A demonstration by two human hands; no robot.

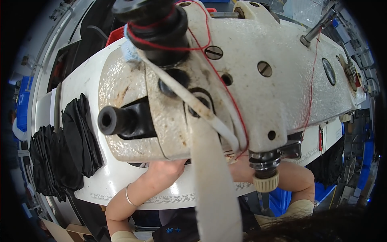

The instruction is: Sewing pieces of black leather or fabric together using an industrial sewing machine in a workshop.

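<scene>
A white sewing machine (290,90) fills the middle of the view, close to me. Red thread (225,86) winds round its black upper post (167,36) and runs down its front. My left hand (166,169), with a bangle (128,195) on the wrist, reaches under the left end of the machine head. From the other side, my right hand (241,169) reaches in behind the hanging pale strap (215,181) and the tension knob (266,181). The machine hides the fingers of both hands, and anything they hold or touch.
Black fabric pieces (80,137) lie stacked along the left edge of the white table (133,181), some hanging over. More black fabric (328,163) hangs at the right. Blue bins (279,200) stand below the table. A ruler strip runs along its near edge.
</scene>
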